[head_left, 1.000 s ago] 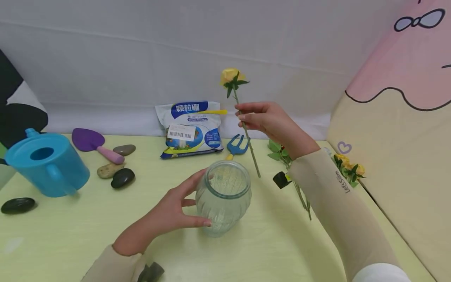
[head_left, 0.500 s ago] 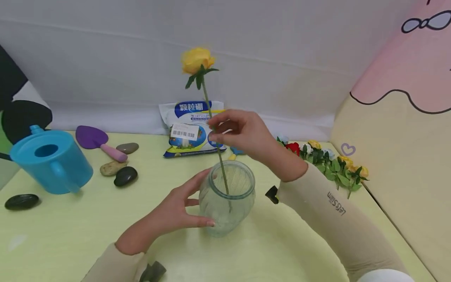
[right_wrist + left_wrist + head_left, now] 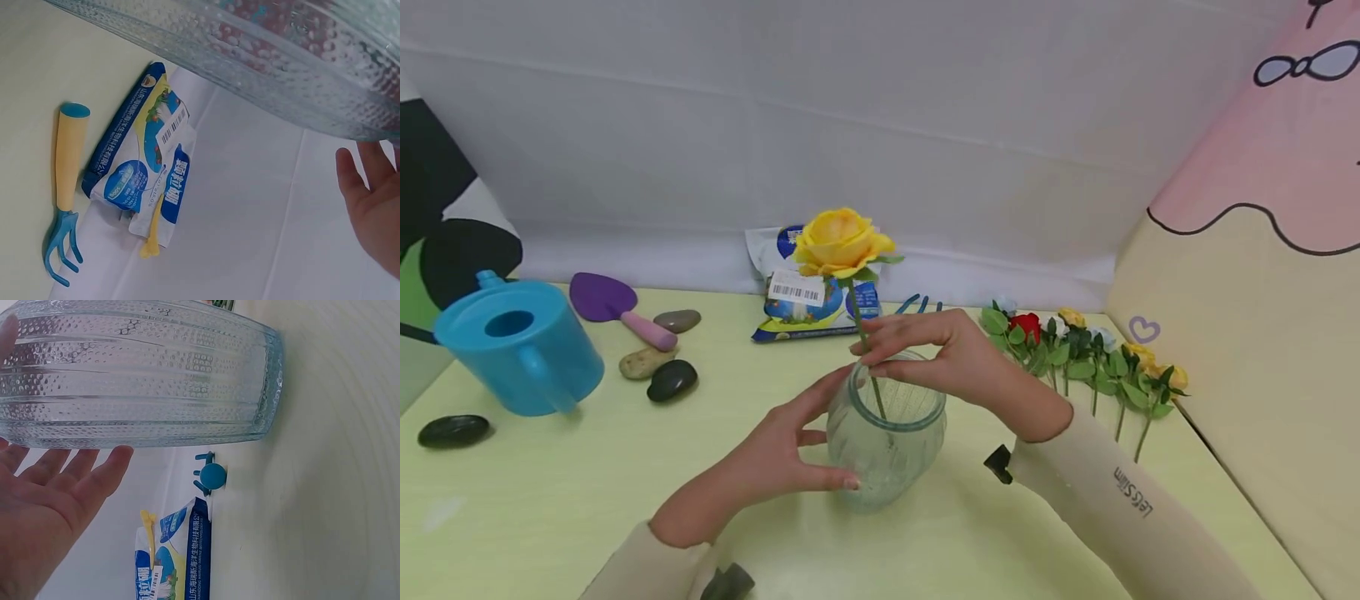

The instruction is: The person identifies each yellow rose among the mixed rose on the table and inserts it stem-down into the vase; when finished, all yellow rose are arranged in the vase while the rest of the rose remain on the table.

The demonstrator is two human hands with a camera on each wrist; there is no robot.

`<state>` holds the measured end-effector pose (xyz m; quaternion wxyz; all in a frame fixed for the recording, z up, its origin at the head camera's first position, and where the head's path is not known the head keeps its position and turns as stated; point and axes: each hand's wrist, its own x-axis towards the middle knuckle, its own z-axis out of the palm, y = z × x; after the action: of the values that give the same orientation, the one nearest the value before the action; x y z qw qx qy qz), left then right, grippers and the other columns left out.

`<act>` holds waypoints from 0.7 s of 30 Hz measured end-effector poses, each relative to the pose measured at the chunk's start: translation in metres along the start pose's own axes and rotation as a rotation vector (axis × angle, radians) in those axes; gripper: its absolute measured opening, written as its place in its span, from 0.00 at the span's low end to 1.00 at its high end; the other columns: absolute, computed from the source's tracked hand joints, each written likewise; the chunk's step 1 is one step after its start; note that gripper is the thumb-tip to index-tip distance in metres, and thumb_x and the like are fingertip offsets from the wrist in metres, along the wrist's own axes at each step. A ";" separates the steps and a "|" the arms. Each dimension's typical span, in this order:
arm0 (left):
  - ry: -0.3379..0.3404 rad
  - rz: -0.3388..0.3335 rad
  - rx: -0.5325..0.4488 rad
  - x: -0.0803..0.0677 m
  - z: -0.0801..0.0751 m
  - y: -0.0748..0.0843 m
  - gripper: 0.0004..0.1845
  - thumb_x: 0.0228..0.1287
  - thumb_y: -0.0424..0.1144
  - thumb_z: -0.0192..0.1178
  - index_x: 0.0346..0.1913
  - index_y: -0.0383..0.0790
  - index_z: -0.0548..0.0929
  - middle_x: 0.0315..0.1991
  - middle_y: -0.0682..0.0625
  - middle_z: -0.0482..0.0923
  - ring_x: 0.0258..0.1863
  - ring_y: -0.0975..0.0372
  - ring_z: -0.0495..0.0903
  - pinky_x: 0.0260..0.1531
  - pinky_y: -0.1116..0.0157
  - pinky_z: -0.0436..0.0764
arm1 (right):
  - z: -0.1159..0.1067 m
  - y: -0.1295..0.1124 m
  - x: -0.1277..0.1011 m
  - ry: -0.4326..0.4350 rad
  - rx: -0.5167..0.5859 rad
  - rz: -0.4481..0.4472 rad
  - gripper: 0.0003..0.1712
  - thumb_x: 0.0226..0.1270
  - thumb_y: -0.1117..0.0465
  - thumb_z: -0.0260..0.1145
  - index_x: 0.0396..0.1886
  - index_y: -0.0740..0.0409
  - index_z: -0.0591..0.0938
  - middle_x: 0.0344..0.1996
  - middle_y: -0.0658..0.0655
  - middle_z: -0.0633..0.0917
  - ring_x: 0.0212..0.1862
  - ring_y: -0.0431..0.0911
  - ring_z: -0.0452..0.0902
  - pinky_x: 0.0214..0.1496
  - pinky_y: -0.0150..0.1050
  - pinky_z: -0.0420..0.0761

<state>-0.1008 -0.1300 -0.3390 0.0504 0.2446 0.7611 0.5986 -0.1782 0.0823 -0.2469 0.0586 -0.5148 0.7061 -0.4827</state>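
Note:
A clear ribbed glass vase [image 3: 886,446] stands on the pale yellow table [image 3: 587,500]. A yellow rose [image 3: 838,240] rises from it, its stem running down inside the glass. My right hand [image 3: 868,360] pinches the stem just above the rim. My left hand [image 3: 808,433] rests against the vase's left side, thumb in front and straight fingers behind. In the left wrist view the vase [image 3: 137,375] fills the top, with my left hand [image 3: 44,506] flat beside it. In the right wrist view only the vase wall [image 3: 281,50] and part of my right hand [image 3: 375,206] show.
A blue watering can [image 3: 520,346], a purple trowel [image 3: 606,304] and several stones [image 3: 672,379] lie at the left. A fertiliser bag [image 3: 805,304] and a blue hand rake [image 3: 917,304] sit behind the vase. Loose artificial flowers [image 3: 1090,346] lie at the right, near a padded wall [image 3: 1240,333].
My right hand carried the rose leftward over the vase and lowered its stem into it. My left hand stayed on the vase.

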 end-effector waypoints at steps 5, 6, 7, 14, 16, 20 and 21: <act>-0.003 -0.027 0.021 0.000 -0.001 0.001 0.53 0.44 0.41 0.74 0.71 0.61 0.52 0.69 0.54 0.55 0.66 0.53 0.58 0.49 0.63 0.77 | -0.002 0.004 -0.001 -0.033 -0.032 -0.010 0.07 0.54 0.75 0.66 0.34 0.68 0.85 0.41 0.60 0.84 0.52 0.46 0.77 0.53 0.41 0.77; -0.002 -0.030 0.021 0.000 -0.001 0.001 0.53 0.43 0.41 0.74 0.71 0.61 0.52 0.69 0.54 0.55 0.66 0.53 0.58 0.50 0.62 0.77 | -0.002 0.005 -0.001 -0.039 -0.037 -0.015 0.07 0.54 0.75 0.66 0.35 0.68 0.85 0.41 0.60 0.84 0.51 0.46 0.78 0.52 0.41 0.77; 0.002 -0.031 0.022 0.000 -0.001 0.000 0.53 0.43 0.41 0.74 0.71 0.60 0.52 0.69 0.54 0.56 0.66 0.53 0.58 0.50 0.62 0.77 | -0.003 0.005 -0.001 -0.048 -0.036 -0.017 0.08 0.54 0.75 0.66 0.35 0.68 0.85 0.42 0.60 0.84 0.51 0.47 0.77 0.52 0.42 0.77; 0.010 -0.036 0.014 -0.001 -0.001 -0.001 0.54 0.43 0.40 0.75 0.71 0.60 0.52 0.69 0.52 0.56 0.66 0.51 0.58 0.50 0.61 0.77 | -0.010 0.008 -0.009 -0.082 0.032 0.037 0.08 0.56 0.73 0.65 0.37 0.70 0.83 0.49 0.62 0.80 0.57 0.49 0.72 0.56 0.45 0.74; 0.010 -0.032 0.017 0.000 -0.001 -0.001 0.54 0.43 0.40 0.75 0.71 0.60 0.52 0.69 0.51 0.56 0.66 0.51 0.58 0.50 0.60 0.77 | -0.017 0.009 -0.016 -0.085 0.081 0.079 0.08 0.57 0.72 0.64 0.38 0.71 0.82 0.51 0.63 0.79 0.58 0.50 0.71 0.57 0.47 0.73; 0.010 -0.033 0.024 0.000 0.000 -0.002 0.54 0.42 0.40 0.75 0.71 0.60 0.52 0.69 0.51 0.56 0.66 0.51 0.59 0.49 0.60 0.77 | -0.042 0.009 -0.032 -0.075 0.157 0.159 0.10 0.60 0.69 0.64 0.42 0.67 0.82 0.53 0.61 0.78 0.60 0.52 0.68 0.59 0.48 0.71; 0.010 -0.035 0.027 0.000 -0.001 -0.002 0.54 0.42 0.40 0.75 0.71 0.60 0.52 0.69 0.51 0.56 0.65 0.51 0.59 0.49 0.61 0.77 | -0.051 0.010 -0.036 -0.064 0.154 0.170 0.11 0.61 0.69 0.63 0.43 0.65 0.82 0.53 0.61 0.79 0.60 0.52 0.68 0.59 0.47 0.71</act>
<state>-0.1021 -0.1306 -0.3407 0.0536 0.2290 0.7734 0.5887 -0.1975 0.1424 -0.2420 0.1615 -0.4622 0.7058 -0.5121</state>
